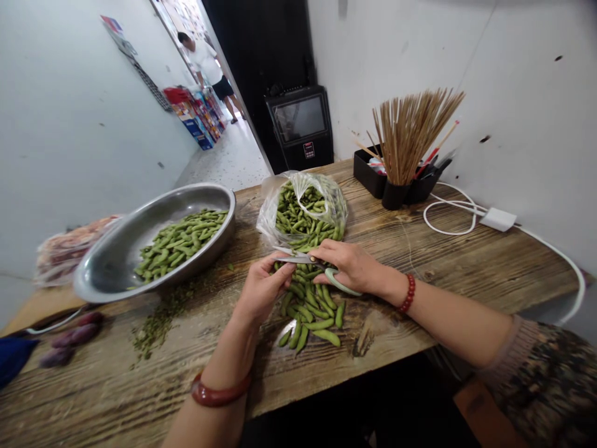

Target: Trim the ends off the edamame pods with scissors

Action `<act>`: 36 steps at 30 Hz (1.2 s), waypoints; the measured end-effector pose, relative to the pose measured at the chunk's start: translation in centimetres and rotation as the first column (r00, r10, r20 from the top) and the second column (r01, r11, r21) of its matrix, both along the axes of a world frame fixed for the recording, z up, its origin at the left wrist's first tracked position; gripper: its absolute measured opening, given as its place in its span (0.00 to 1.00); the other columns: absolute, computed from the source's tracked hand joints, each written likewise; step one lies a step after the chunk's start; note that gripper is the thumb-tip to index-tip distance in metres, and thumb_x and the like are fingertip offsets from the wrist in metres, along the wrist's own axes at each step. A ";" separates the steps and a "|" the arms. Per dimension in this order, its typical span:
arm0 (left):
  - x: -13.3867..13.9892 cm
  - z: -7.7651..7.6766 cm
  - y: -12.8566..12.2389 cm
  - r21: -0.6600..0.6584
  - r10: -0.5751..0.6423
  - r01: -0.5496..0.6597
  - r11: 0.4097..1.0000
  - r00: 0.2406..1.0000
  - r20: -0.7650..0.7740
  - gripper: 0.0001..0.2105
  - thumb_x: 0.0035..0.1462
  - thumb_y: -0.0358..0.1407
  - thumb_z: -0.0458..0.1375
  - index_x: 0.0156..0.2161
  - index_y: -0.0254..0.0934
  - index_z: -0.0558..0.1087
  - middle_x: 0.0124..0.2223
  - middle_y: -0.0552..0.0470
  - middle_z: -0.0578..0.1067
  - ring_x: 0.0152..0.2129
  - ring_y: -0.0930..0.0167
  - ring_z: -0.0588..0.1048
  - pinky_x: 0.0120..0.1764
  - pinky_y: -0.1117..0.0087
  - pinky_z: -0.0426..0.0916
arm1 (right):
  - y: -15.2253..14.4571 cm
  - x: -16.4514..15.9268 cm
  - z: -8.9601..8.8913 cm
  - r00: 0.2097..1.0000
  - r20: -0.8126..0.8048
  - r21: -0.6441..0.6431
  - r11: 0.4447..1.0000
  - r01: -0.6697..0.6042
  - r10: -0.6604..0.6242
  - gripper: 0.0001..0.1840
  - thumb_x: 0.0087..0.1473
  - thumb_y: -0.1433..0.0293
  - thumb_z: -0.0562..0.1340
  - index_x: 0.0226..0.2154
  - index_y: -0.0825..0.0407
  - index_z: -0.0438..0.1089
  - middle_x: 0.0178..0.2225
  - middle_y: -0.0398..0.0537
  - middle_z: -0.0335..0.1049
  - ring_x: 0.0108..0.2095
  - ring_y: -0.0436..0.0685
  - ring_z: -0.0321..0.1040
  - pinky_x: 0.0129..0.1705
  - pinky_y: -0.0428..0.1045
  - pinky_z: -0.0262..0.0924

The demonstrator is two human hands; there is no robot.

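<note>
My right hand point(349, 266) grips a pair of scissors point(341, 281) with pale green handles, its blades pointing left toward my other hand. The fingers of my left hand point(265, 283) are pinched together at the blade tips, most likely on a soybean pod, though the fingers largely hide it. Below both hands lies a loose pile of green soybean pods point(314, 305) on the wooden table. Behind them a clear plastic bag point(268, 214) lies open, full of more pods. To the left, a metal basin point(109, 264) holds a heap of pods.
Clipped green scraps point(161, 326) lie beside the basin. Purple-red produce point(72, 339) sits at the left, near a bagged item point(69, 249). A black organizer point(368, 174) holds bamboo skewers point(410, 137). A white cable point(555, 239) runs along the right. Another person point(208, 62) stands beyond the doorway.
</note>
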State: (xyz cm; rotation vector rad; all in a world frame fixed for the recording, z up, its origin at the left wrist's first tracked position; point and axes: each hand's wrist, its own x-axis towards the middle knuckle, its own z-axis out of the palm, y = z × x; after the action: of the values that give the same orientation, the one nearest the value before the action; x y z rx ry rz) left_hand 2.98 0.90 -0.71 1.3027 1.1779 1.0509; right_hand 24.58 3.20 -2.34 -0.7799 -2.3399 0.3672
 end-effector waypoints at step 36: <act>-0.4 0.4 0.5 -0.118 0.048 -0.041 0.992 0.997 0.062 0.09 0.42 0.34 0.68 0.31 0.33 0.77 0.19 0.58 0.68 0.14 0.81 0.58 0.18 0.79 0.51 | -0.5 0.1 0.9 0.992 0.121 -0.038 0.999 0.034 -0.029 0.19 0.54 0.65 0.64 0.48 0.54 0.67 0.38 0.50 0.68 0.35 0.54 0.67 0.34 0.47 0.59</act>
State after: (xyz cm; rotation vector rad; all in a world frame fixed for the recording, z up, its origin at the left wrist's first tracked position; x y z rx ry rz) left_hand 2.58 1.37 -0.31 1.1485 1.2059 1.0337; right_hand 24.68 2.67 -1.48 -0.8792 -2.4358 0.3629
